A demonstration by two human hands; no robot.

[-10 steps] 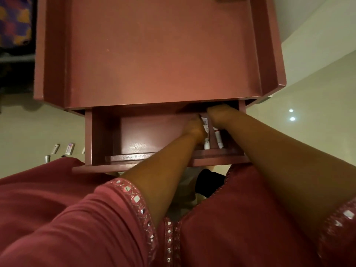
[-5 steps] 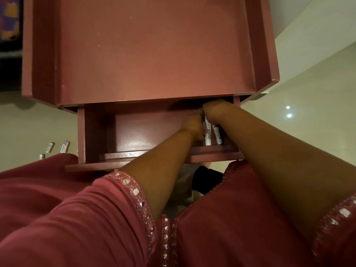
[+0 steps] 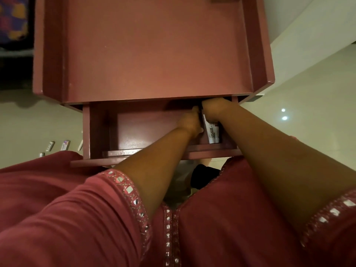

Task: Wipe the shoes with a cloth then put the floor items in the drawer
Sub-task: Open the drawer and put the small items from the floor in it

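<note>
The reddish-brown drawer of a bedside cabinet is pulled out toward me. Both my arms reach into its right end. A few white tubes stand or lean there against the right wall, one with dark lettering. My right hand curls over their top ends from above. My left hand presses against their left side, its fingers hidden behind the hand. Small white tubes and packets lie on the floor left of the drawer. A dark shoe shows under the drawer front, between my knees.
The cabinet top with raised side rims fills the upper view. Pale glossy floor spreads to the right and left. My lap in red cloth sits close under the drawer front. The drawer's left half holds nothing visible.
Both hands have stayed at the drawer's right end and shifted slightly around the tubes. The tubes now sit closer together, with more of one label showing.
</note>
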